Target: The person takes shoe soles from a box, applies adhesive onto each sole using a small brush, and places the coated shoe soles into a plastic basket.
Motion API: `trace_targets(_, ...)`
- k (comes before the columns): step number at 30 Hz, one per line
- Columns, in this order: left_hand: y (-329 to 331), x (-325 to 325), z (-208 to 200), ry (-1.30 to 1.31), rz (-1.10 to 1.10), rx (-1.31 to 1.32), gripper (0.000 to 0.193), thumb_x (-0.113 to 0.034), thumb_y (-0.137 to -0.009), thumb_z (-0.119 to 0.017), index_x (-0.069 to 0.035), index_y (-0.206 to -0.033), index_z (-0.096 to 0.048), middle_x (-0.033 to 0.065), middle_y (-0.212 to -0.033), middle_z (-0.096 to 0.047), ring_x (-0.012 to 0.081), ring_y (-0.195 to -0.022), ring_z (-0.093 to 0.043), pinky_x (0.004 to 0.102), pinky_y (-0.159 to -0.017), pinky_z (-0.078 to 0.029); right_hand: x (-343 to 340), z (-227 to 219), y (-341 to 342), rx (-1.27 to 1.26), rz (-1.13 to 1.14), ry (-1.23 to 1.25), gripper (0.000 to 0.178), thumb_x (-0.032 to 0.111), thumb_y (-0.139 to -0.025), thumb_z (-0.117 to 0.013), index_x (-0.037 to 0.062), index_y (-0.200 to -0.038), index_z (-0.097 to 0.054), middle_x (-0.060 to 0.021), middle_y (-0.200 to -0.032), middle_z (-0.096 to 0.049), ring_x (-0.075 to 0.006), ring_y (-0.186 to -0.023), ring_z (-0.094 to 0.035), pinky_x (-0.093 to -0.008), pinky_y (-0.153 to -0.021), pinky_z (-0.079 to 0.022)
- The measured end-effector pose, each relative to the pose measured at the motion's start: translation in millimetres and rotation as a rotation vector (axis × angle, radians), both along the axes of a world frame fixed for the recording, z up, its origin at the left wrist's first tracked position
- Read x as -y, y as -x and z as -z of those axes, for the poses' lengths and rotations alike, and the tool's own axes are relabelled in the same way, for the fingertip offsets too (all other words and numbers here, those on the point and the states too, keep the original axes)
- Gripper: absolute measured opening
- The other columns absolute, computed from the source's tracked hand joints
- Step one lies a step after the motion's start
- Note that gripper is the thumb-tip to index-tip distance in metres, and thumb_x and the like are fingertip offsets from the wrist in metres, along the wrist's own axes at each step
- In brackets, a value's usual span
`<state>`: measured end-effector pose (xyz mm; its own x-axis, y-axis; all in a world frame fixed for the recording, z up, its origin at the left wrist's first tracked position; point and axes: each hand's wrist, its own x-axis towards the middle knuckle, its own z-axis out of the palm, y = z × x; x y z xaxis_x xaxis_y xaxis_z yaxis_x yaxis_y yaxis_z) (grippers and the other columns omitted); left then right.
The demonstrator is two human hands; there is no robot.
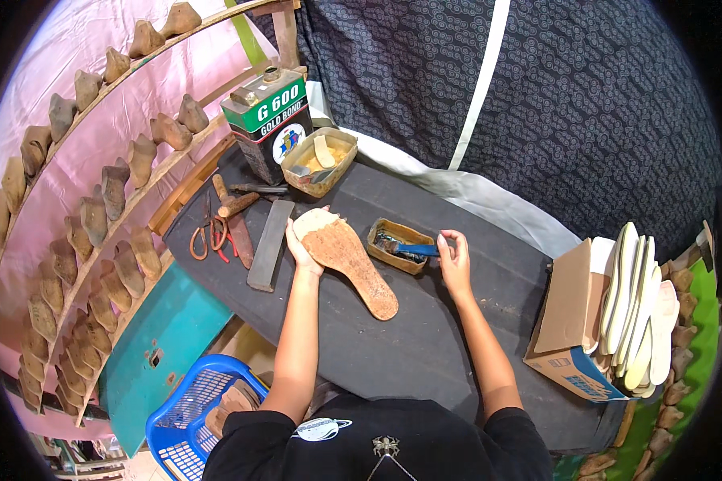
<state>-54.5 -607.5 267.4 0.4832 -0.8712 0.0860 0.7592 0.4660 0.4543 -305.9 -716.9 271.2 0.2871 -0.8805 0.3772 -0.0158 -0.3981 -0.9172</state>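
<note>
Left grip (pixel 306 256) holds brown sole (pixel 346 255); right grip (pixel 455 263), blue handle (pixel 419 249)

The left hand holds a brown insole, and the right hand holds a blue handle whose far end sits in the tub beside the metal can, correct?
Wrong container: in the head view, the blue handle reaches into the smaller tray right of the brown insole, not the tub. The rest is correct.
</note>
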Motion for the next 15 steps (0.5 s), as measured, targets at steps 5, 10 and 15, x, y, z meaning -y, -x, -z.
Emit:
trace_targets(5,0,-1,1,0.024,0.028,0.026,0.071,-0.055,-0.081,-0.021,0.004,-0.115,-0.043,0.0195,-0.104,-0.054,0.0331,-0.095,-0.053,0.0427,-0.084,-0.041,0,-11,12,0.033,0.084,0.004,0.027,0.018,-0.083,-0.054,0.0029,-0.103,-0.045,-0.0059,-0.104,-0.04,-0.0049,-0.06,-0.039,-0.0189,-0.054,-0.037)
trace_targets(10,4,-2,-4,0.035,0.013,-0.018,0.07,-0.054,-0.081,-0.021,0.003,-0.117,-0.042,0.0194,-0.101,-0.055,0.0342,-0.094,-0.053,0.0432,-0.083,-0.042,-3,-24,14,0.255,0.149,0.253,0.006,0.007,-0.082,-0.055,0.0019,-0.084,-0.051,-0.0044,-0.097,-0.043,-0.0045,-0.066,-0.043,-0.018,-0.055,-0.038)
trace_targets(15,2,-9,-13,0.042,0.003,0.005,0.069,-0.053,-0.082,-0.021,0.003,-0.116,-0.042,0.0197,-0.1,-0.055,0.0346,-0.094,-0.053,0.0436,-0.083,-0.042,-21,-53,-1,0.267,0.099,0.315,0.009,0.006,-0.082,-0.053,-0.0005,-0.076,-0.053,-0.005,-0.091,-0.045,-0.0068,-0.071,-0.046,-0.0192,-0.059,-0.04)
